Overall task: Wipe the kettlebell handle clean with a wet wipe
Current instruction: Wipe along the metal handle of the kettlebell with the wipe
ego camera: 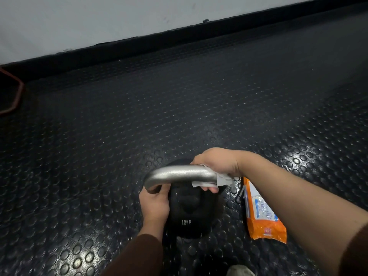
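Observation:
A black kettlebell (191,214) marked 12 KG stands on the floor near the bottom centre. Its silver handle (179,173) arches across the top. My left hand (154,204) grips the kettlebell at the left foot of the handle. My right hand (217,164) is wrapped around the right end of the handle with a white wet wipe (217,180) pressed between fingers and metal; crumpled edges of the wipe stick out below my fingers.
An orange and white pack of wet wipes (262,214) lies on the floor just right of the kettlebell, partly under my right forearm. The floor is black studded rubber (139,106). A white wall with black skirting runs along the back. A reddish frame (17,92) shows at far left.

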Tool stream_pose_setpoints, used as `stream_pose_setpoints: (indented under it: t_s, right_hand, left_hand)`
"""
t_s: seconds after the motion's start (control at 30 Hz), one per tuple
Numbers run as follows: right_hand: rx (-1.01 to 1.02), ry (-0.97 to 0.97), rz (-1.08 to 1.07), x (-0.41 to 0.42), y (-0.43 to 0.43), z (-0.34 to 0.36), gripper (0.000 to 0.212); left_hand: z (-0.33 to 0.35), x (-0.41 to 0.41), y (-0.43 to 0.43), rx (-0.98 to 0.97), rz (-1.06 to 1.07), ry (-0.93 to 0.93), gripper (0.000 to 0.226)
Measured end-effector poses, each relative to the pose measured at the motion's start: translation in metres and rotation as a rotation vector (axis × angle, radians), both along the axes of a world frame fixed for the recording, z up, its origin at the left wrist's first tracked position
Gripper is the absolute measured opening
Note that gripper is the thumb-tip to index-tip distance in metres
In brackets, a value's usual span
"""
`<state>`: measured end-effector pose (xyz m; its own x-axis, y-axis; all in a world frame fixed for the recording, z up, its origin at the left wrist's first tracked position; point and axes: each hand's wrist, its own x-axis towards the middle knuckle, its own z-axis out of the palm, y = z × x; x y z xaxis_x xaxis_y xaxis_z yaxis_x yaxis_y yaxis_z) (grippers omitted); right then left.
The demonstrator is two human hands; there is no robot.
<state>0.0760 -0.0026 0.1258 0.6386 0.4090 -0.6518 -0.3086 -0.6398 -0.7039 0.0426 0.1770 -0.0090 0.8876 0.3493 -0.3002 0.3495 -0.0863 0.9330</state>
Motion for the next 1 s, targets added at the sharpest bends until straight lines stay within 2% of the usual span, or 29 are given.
stream_pose_setpoints:
  t_s: [0.1,0.17,0.23,0.37,0.47,0.53,0.63,0.73,0.9,1.0]
  right_hand:
    - [-0.034,-0.038,0.056,0.001,0.001,-0.002,0.027]
    - [-0.047,-0.031,-0.033,-0.001,0.000,-0.004,0.042]
    - [-0.033,-0.059,-0.174,-0.006,0.000,-0.004,0.047]
    - [-0.146,-0.461,-0.338,-0.031,0.011,-0.011,0.052]
    - [-0.190,-0.844,-0.481,-0.058,0.020,-0.028,0.042]
    - [-0.158,-0.933,-0.479,-0.065,0.019,-0.033,0.038]
    - [-0.166,-0.843,-0.444,-0.053,0.014,-0.033,0.045]
    - [-0.149,-0.613,-0.359,-0.035,0.007,-0.024,0.053]
    - [-0.031,-0.273,-0.224,-0.015,-0.001,-0.012,0.051]
    - [-0.038,-0.066,-0.147,-0.004,-0.002,-0.009,0.062]
  left_hand:
    - [-0.001,0.000,0.000,-0.007,0.004,0.000,0.017]
    - [-0.001,0.000,0.000,-0.007,0.008,-0.012,0.020]
    - [0.000,-0.001,0.000,-0.006,0.007,-0.018,0.019]
    - [0.001,-0.001,-0.001,-0.025,0.001,-0.025,0.016]
    - [0.001,-0.001,0.000,-0.019,-0.003,-0.020,0.018]
    - [0.001,-0.001,0.000,-0.017,0.001,-0.017,0.019]
    - [0.000,-0.001,0.000,-0.020,-0.001,-0.022,0.020]
    - [-0.001,0.000,0.000,-0.014,-0.003,-0.032,0.020]
    - [-0.002,0.000,0.000,-0.005,-0.010,-0.032,0.018]
    - [-0.003,0.000,0.001,-0.005,-0.002,-0.024,0.019]
